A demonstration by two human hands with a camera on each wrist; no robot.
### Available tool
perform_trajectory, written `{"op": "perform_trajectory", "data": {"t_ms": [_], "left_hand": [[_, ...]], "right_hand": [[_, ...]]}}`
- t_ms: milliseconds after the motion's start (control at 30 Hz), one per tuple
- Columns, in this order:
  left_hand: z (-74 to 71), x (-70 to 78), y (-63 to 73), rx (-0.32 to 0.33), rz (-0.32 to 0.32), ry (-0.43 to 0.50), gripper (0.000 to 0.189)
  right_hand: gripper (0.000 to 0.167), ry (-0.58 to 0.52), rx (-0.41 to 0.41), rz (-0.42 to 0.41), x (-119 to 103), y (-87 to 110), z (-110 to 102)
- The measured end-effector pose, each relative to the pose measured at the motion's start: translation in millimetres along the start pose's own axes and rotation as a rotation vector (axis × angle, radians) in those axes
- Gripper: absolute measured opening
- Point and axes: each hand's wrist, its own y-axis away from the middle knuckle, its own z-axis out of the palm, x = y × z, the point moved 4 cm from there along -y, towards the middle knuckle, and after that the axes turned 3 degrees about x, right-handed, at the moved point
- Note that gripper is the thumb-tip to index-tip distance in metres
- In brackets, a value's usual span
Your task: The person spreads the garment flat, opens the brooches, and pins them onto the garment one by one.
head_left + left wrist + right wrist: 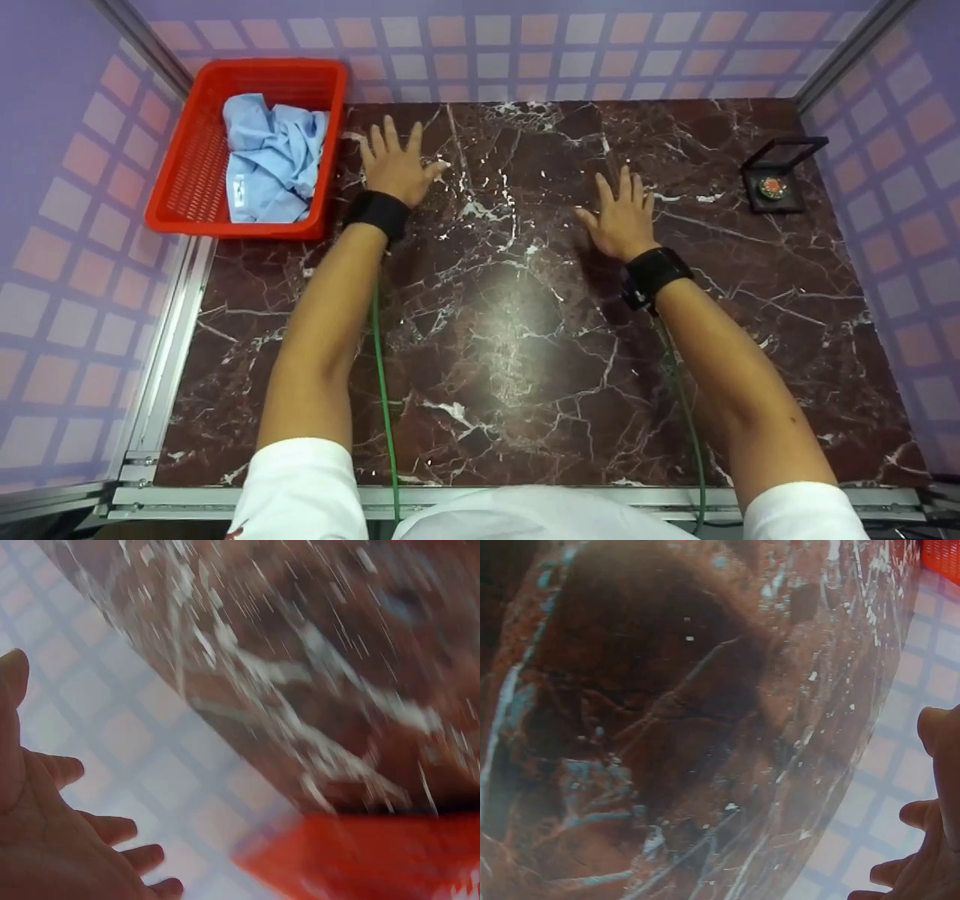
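My left hand (396, 169) hovers over the dark marbled table just right of the red plastic basket (169, 191), fingers spread and holding nothing. Inside that basket lies a crumpled light blue cloth (274, 161), perhaps a garment. Farther right, my right hand (624, 221) is also empty, its fingers straight and apart. The left wrist view shows the left palm and fingers (112, 829) beside the blurred basket rim (360, 855). In the right wrist view the right fingers (915, 840) point toward the checkered wall, touching nothing visible.
At the table's right side stands an open small black case (776, 202) with a round, colourful medallion-like piece (772, 187) in it. Checkered purple panels (540, 45) enclose the back and sides. Green cables (384, 390) run from both wrist straps to the front edge.
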Motion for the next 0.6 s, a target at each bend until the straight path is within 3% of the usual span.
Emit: {"op": "perform_trajectory", "data": {"t_ms": [100,300,400,600], "left_hand": [[-19.1,-30.7,-2.3,0.033,-0.027,0.021,0.083],[-50.6,-96.4,-6.9,0.109,-0.146,0.119,0.071],[-53.6,-125.5,-8.0,0.061,-0.22,0.121,0.068],[-42.0,-174.1,-2.5,-0.145,-0.377,0.093,0.075]], "right_hand": [[0.075,0.0,-0.012,0.009,5,2.5,4],[0.074,-0.006,-0.01,0.004,11,3.8,3],[0.073,-0.011,-0.005,0.004,14,7.3,6],[0.072,-0.024,-0.01,-0.01,18,15.7,17]]}}
